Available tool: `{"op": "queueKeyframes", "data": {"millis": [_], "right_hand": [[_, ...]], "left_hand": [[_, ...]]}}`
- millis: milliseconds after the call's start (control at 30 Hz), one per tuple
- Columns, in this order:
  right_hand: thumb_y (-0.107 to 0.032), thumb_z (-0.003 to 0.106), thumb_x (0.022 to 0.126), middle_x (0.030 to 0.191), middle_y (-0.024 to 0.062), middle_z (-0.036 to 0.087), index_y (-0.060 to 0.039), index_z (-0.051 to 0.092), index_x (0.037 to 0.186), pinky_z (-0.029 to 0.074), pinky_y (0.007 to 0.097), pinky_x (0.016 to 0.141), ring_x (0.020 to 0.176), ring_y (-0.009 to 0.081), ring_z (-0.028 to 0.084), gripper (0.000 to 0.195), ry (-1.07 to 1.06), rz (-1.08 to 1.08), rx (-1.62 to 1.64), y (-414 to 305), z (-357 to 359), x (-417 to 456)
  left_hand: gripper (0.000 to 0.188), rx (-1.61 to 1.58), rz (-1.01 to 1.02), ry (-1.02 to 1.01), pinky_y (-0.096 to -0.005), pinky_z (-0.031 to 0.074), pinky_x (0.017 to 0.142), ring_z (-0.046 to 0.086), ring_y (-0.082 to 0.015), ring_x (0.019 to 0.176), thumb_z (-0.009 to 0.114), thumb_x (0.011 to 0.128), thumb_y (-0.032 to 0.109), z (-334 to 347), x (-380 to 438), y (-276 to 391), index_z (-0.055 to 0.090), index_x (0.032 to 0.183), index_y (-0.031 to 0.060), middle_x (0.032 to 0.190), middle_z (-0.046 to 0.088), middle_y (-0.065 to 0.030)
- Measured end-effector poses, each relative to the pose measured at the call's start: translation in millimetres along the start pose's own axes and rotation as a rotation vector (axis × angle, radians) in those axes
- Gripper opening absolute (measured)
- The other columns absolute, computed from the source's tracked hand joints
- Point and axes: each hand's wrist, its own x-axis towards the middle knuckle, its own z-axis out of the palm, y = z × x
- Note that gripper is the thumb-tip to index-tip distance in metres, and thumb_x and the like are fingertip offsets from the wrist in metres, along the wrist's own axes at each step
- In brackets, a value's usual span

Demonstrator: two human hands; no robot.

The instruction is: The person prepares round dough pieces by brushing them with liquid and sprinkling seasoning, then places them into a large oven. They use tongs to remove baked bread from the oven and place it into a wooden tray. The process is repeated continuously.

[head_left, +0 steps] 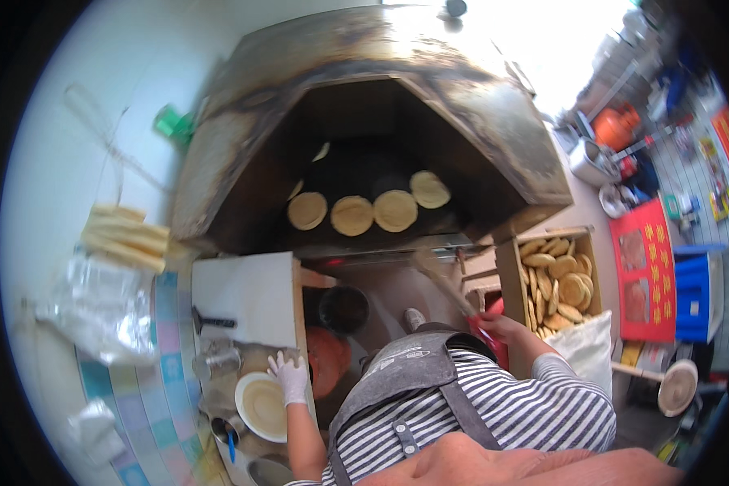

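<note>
My left hand (290,375), in a white glove, rests with fingers apart at the rim of a white bowl (243,389) of pale batter or paste. My right hand (497,328) grips the red handle of a long tool (448,285); its far end is blurred in front of the oven's edge. Round flatbreads lie in the dark oven (364,121), among them one at the left (307,211), one in the middle (352,215) and one at the right (430,189). Two more show only in part at the oven's left side.
A wooden box (595,267) of baked flatbreads stands at the right, above a white cloth (586,352). On the left counter (243,282) lies a black-handled scraper (215,321). Below are a dark bucket (344,310) and an orange-red container (328,362). A metal hood surrounds the oven opening.
</note>
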Motion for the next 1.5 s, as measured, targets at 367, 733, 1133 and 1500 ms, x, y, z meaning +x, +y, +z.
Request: {"op": "queueKeyframes", "data": {"millis": [367, 733, 1133, 1500], "right_hand": [[-0.017, 0.063, 0.076, 0.095, 0.0079, 0.061, -0.0040, 0.043, 0.121, 0.044, 0.0282, 0.078, 0.087, 0.0176, 0.057, 0.051, -0.120, -0.871, -1.381, -31, 356, 271], [-0.032, 0.056, 0.079, 0.099, 0.0127, 0.056, -0.0096, 0.055, 0.110, 0.043, 0.0379, 0.078, 0.090, 0.0280, 0.054, 0.038, 0.302, -1.376, -1.891, 10, 456, 317], [-0.034, 0.061, 0.074, 0.091, 0.0133, 0.060, -0.0152, 0.034, 0.126, 0.046, 0.0398, 0.068, 0.084, 0.0308, 0.057, 0.062, -1.271, -1.140, -2.035, 250, 654, 157], [-0.028, 0.049, 0.079, 0.068, 0.0095, 0.062, -0.0070, 0.062, 0.078, 0.048, 0.0364, 0.053, 0.059, 0.0243, 0.060, 0.024, -0.850, -1.303, -1.839, 203, 690, 206]], "left_hand": [[0.042, -0.413, -0.114, 0.389, -0.0460, 0.022, 0.100, 0.025, -0.0397, 0.121, 0.054, 0.078, 0.028, -2, -117, -19, 0.052, 0.113, 0.0052, 0.130, 0.033, -0.0196], [0.040, -0.257, -0.985, 0.905, -0.0450, 0.028, 0.096, 0.036, -0.0384, 0.112, 0.056, 0.074, 0.014, 8, -376, -129, 0.048, 0.111, 0.0027, 0.117, 0.043, -0.0207], [0.040, -0.613, -1.988, -0.086, -0.0389, 0.050, 0.065, 0.061, -0.0327, 0.078, 0.054, 0.074, 0.031, 196, -640, -69, 0.060, 0.087, -0.0055, 0.080, 0.061, -0.0239], [0.036, -1.724, -1.560, 1.403, -0.0308, 0.048, 0.073, 0.053, -0.0167, 0.081, 0.052, 0.083, 0.026, 135, -604, -50, 0.050, 0.107, -0.0006, 0.095, 0.055, -0.0098]]}}
